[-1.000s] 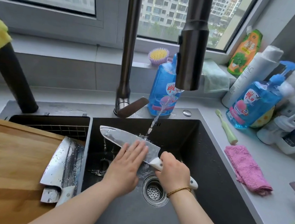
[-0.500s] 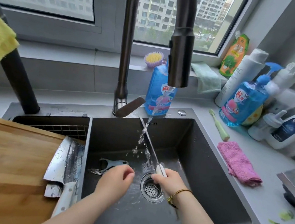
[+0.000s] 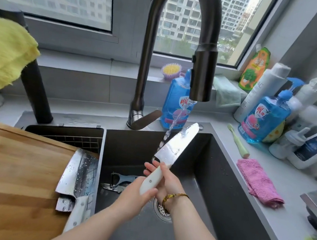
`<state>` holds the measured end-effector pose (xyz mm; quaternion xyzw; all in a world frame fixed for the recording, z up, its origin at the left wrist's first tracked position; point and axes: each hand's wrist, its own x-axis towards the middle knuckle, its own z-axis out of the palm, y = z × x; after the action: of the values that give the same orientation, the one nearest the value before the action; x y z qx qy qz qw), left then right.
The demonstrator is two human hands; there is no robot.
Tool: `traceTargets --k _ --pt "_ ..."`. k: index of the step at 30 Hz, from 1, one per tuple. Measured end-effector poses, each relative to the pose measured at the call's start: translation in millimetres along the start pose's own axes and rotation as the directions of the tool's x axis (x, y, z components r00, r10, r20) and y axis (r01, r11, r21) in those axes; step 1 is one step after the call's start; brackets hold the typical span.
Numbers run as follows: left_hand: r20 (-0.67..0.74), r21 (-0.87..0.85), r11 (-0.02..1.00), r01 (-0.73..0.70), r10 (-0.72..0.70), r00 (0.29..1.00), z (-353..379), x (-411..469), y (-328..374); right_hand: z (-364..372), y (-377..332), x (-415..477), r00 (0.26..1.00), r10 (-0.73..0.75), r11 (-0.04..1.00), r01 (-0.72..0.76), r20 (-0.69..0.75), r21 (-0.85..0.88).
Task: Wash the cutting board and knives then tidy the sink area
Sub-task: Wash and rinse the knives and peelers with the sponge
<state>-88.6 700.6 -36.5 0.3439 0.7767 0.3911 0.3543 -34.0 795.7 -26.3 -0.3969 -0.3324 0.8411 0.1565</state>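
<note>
Since the earlier frame, the knife has been turned so that the flat of its blade faces up, its tip has been raised toward the faucet, and the left hand has been brought onto the white handle. The handle is now gripped by both hands: the fingers of the right hand are curled round its upper part, and its lower end is clasped by the left hand. The blade is held over the sink, tilted up to the right, and is struck by the stream of water. A peeler is seen on the sink floor. A wet cleaver is laid on the right edge of the cutting board. A pink cloth is left on the desk.
</note>
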Motion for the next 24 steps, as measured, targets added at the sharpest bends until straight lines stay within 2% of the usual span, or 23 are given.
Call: traceTargets --k 5,8,11,14,16,21,24 --pt "-0.035 0.140 0.990 -0.024 0.029 0.999 -38.4 -5.0 -9.3 14.7 -16.6 15.5 0.994 -0.097 0.994 0.094 -0.056 -0.060" --pt "-0.033 0.150 0.988 -0.020 0.025 0.999 -48.4 -9.2 -11.2 20.2 -21.3 21.6 0.986 -0.084 0.985 0.059 -0.146 -0.164" --pt "-0.057 0.133 0.991 -0.007 0.015 0.998 -56.8 -6.9 -10.5 25.4 -24.4 29.6 0.974 -0.074 0.987 0.040 -0.216 -0.157" --pt "-0.060 0.129 0.992 0.014 -0.006 0.998 -63.5 -5.2 -10.0 26.5 -26.9 30.8 0.992 -0.038 0.994 0.024 -0.123 -0.111" --pt "-0.054 0.143 0.990 0.022 -0.014 0.998 -65.8 -4.2 -10.5 24.0 -27.7 30.7 0.996 -0.055 0.986 0.044 -0.068 -0.160" --pt "-0.021 0.166 0.985 0.053 -0.050 0.999 -68.2 -5.0 -9.7 17.8 -28.9 32.3 0.972 -0.071 0.979 0.024 -0.226 -0.202" --pt "0.005 0.179 0.978 0.105 -0.108 0.994 -66.7 -5.8 -7.4 15.0 -23.4 30.5 0.973 -0.055 0.974 0.003 -0.224 -0.226"
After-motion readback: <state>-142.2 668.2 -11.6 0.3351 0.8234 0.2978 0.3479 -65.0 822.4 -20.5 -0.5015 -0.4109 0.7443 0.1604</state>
